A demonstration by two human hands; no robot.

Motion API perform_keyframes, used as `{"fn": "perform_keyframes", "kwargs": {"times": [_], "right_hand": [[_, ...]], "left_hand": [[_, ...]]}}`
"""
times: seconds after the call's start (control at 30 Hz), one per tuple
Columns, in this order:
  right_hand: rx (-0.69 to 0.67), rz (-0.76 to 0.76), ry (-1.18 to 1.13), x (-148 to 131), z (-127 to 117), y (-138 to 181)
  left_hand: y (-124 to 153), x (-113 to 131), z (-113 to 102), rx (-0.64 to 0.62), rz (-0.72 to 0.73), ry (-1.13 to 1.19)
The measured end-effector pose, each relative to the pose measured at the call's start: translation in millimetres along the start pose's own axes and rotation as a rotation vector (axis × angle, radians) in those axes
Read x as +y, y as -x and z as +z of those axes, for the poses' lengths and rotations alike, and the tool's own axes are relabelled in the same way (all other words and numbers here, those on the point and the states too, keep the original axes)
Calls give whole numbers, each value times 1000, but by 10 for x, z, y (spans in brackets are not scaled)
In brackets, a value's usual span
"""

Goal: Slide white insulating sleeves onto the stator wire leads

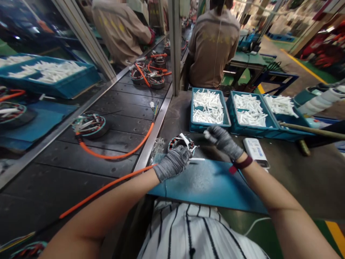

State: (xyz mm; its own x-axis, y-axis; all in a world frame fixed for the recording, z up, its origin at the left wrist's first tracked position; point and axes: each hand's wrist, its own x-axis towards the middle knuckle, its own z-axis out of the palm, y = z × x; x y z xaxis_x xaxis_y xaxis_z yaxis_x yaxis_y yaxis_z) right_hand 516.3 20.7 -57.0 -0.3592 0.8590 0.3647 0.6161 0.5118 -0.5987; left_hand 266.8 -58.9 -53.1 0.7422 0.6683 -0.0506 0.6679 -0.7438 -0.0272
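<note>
A round wound stator (181, 143) with white sleeves sticking out of it lies at the far edge of a blue mat (212, 183). An orange cable (107, 187) runs from it toward my body. My left hand (173, 162), in a grey knit glove, is curled over the stator's near rim and grips it. My right hand (223, 141), also gloved, hovers just right of the stator with fingers pinched on a small white sleeve piece (207, 135). A loose white sleeve (196, 159) lies on the mat between my hands.
Three blue bins of white sleeves (208, 107) (250, 111) (281, 108) stand behind the mat; a white box (255, 151) lies to the right. A dark conveyor (88, 158) on the left carries another stator (90, 125) with orange cable. Two people in tan jackets (212, 43) work further along.
</note>
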Motion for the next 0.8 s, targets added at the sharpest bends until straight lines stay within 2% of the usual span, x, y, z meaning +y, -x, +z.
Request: {"fn": "perform_keyframes", "kwargs": {"times": [0.07,0.17,0.37,0.53,0.67,0.8], "right_hand": [[-94,-57,-8,-53,83,285],[-137,-65,-10,-49,192,405],[-189,-148,-119,-29,134,261],[-369,-179,-152,-58,99,274],[-320,-231,-143,-25,282,251],[-332,-363,36,-77,341,95]], "left_hand": [[5,6,-28,16,-7,26],[7,11,-51,26,-18,34],[3,8,-77,11,-53,104],[-17,7,-102,26,-103,151],[-52,-4,-126,16,-140,196],[-62,-54,-203,-28,-130,296]]}}
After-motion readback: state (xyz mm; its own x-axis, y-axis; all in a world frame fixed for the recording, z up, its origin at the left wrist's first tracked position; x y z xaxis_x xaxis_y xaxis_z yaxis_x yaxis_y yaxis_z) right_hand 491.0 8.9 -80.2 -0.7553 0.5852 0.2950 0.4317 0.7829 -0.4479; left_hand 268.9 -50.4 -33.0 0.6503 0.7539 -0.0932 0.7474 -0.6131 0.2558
